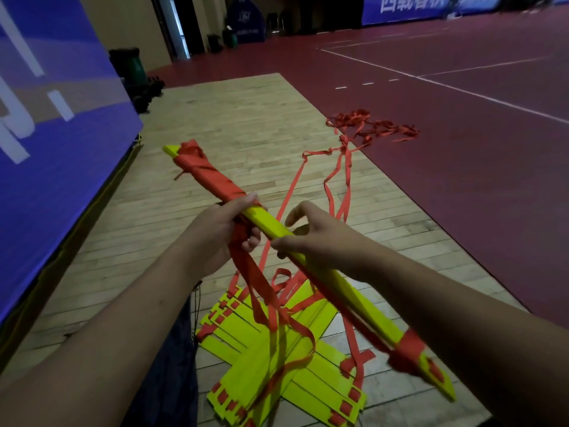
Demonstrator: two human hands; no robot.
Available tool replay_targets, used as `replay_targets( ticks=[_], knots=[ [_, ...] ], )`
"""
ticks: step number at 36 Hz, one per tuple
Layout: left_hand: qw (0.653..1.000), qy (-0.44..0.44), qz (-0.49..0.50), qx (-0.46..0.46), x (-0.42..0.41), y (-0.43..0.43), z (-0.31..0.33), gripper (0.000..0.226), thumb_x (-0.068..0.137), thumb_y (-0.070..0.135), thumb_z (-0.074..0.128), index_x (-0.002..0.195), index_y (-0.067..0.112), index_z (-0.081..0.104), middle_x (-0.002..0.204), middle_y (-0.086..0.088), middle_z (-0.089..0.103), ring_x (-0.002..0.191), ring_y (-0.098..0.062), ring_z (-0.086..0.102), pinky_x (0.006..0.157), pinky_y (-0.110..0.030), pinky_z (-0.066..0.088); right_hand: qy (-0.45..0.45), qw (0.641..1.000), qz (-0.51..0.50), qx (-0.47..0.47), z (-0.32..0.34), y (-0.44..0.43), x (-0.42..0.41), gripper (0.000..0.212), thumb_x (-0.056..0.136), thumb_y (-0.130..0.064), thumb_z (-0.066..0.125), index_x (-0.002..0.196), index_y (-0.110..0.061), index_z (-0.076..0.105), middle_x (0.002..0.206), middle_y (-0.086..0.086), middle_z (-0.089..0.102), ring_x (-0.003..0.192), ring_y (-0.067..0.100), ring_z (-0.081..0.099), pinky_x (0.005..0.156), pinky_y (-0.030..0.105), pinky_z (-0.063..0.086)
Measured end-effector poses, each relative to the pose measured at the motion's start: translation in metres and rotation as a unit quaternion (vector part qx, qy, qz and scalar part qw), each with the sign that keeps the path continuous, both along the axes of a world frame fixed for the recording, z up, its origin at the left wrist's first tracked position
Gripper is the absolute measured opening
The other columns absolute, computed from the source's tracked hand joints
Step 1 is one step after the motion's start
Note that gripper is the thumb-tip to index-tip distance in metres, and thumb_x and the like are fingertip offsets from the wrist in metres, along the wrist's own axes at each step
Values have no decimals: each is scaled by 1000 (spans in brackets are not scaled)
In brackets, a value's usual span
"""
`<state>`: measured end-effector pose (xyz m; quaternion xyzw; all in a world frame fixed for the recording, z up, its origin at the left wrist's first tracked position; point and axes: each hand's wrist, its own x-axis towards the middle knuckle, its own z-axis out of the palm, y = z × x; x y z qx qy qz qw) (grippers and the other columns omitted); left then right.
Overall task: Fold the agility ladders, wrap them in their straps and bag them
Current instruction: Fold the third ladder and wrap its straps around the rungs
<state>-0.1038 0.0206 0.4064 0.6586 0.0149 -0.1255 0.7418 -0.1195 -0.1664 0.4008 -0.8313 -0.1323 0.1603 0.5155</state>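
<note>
Left hand: grip clamped on stiff yellow bundle and flat red strap, mid-air; right hand curls round the bundle, seemingly pinching; more slats lie crossed on plank floor.

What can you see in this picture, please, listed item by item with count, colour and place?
rung bundle: one, yellow, held slantwise in both hands
strap wrap: one, red, wound around the bundle's far end
loose straps: several, red, trailing from the bundle downwards
strap tangle: one, red, on the maroon court floor
floor rungs: many, yellow, in crossed stacks on the wooden floor below the hands
dark fabric: one, navy, lower left, possibly the bag
bins: at least two, green, far back left
banner: one, blue, left
left hand: grips bundle and strap
right hand: holds the bundle's middle
</note>
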Motion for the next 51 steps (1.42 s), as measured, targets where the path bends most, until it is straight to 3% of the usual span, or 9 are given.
replay_targets(
  ticks=[6,11,18,26,33,38,42,48,51],
  knots=[
    [998,-39,-49,-30,1,8,0,44,87,39,53,105,0,63,71,-10,61,57,-15,57,47,-21,46,49,997,60,7,9,-12,-1,38,93,-43,68,98,-5,71,83,9,77,67,16,67,62,27,50],
    [991,25,-92,98,-3,12,-6,65,88,55,47,110,-5,57,71,-17,63,74,-33,70,60,-31,58,52,996,19,63,4,-15,1,25,93,-9,71,106,3,53,96,21,75,77,31,76,65,39,63],
    [981,-18,-82,175,-8,-3,-8,49,93,49,57,99,1,65,63,-4,56,54,-16,54,49,-22,42,-53,989,38,-134,-6,0,-6,24,99,-26,63,108,-16,43,100,10,64,74,14,59,62,30,53],
    [998,-18,-46,-29,-2,-4,3,35,87,26,48,104,0,66,58,-3,47,50,-13,51,48,-18,38,52,998,7,34,3,-7,0,42,95,-45,64,111,-7,60,101,20,72,83,27,70,73,40,54],
    [996,-46,-72,3,0,7,2,27,88,24,56,101,0,59,65,-8,60,61,-18,65,51,-25,52,99,975,35,193,4,-11,-2,24,97,-6,63,113,9,53,100,29,72,79,37,72,71,41,63],
    [982,11,-112,154,-5,8,-5,41,93,38,58,111,0,60,58,-7,51,54,-26,61,48,-26,48,17,999,22,-17,2,-8,-4,19,97,-4,62,110,-4,47,96,17,73,61,18,66,52,27,54],
    [985,-5,-106,136,-7,-2,-10,33,87,37,66,93,6,58,62,-5,53,50,-20,52,50,-26,43,-54,989,13,-136,-1,-1,-6,23,96,-18,64,104,-10,44,92,9,59,68,15,53,56,29,45],
    [997,1,-40,-69,1,0,0,31,77,18,58,101,1,66,64,-7,51,52,-13,50,47,-18,43,27,999,-23,6,9,-5,0,47,86,-39,78,118,-13,55,102,13,73,93,24,70,81,41,54],
    [994,-8,-51,-94,4,4,0,36,76,14,58,108,-2,66,65,-9,56,55,-15,53,50,-21,47,15,1000,3,-20,10,-6,0,44,85,-45,77,100,-5,68,88,13,73,77,19,67,68,34,51]
  ],
)
